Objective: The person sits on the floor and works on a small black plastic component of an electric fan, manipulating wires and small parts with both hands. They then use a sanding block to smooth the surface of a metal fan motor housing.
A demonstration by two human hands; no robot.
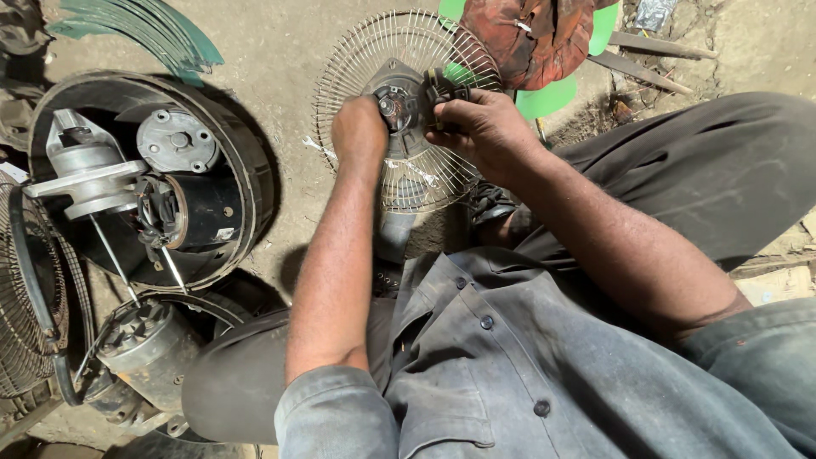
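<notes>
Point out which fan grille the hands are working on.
The pale wire grille at top centre, gripped by the left hand and right hand. The dark grille at the left edge lies untouched.

A fan repair workshop is being shown: a bare dirt floor [280,51] is being used as workspace, with a wire fan guard [374,59], stripped motors [183,212] and green blades [161,30] being kept scattered around.

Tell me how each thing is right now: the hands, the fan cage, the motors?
Left hand: closed on the hub at the cage's middle.
Right hand: closed, gripping a small dark part at the hub.
Fan cage: bare wire, no blades on it, tilted up.
Black motor: taken apart, lying inside a round black ring.
Grey motor: lying on its side.
</notes>
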